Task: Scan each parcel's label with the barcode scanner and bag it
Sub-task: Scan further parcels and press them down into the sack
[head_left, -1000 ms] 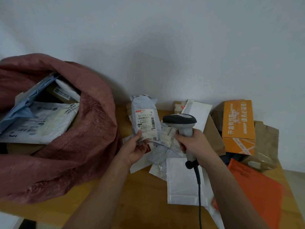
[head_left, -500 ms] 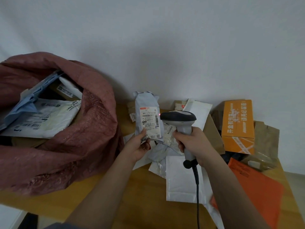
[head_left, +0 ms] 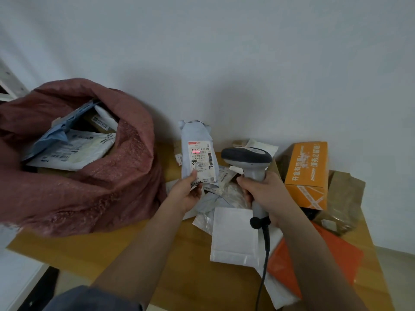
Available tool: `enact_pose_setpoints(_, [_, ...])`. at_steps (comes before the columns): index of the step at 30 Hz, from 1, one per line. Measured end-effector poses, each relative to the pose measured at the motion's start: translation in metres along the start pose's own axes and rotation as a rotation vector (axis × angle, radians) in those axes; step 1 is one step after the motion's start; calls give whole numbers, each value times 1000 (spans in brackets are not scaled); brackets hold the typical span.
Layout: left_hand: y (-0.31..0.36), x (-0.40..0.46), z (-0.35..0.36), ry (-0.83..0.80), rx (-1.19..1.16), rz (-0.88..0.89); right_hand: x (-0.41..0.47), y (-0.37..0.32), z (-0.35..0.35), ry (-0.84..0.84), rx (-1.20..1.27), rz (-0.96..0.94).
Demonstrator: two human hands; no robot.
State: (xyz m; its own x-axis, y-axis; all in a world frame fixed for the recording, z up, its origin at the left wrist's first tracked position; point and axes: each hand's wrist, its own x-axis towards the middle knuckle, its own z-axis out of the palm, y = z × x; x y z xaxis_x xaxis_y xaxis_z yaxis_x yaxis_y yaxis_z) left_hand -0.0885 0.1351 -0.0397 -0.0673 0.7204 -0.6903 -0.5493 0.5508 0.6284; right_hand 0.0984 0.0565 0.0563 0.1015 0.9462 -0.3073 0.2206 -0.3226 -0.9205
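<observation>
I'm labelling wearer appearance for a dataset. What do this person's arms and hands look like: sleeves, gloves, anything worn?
Both forearms are bare, with no gloves on the left hand or right hand. No watch, ring or wristband shows on either. At the bottom edge, a dark blue-grey sleeve covers the left upper arm; the right arm shows no sleeve in frame.

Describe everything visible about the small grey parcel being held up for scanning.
The grey parcel is a soft, crinkled plastic mailer pouch, held upright above the wooden table with its crumpled top end up. A white shipping label with printed text and barcodes covers its front, and a red scan glow lies on the label's upper part. The left hand pinches its bottom edge; the barcode scanner in the right hand points at it without touching.
</observation>
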Motion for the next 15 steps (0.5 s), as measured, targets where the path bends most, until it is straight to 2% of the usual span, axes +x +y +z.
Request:
enact_pose_setpoints(10, [-4,-57,26,-19,-53,92,-56,-23,-52,-58,34,-119])
enact_pose_setpoints(15, [13,-78,24,-26,-62,144,-71,-41,-58,-97,-29,-190])
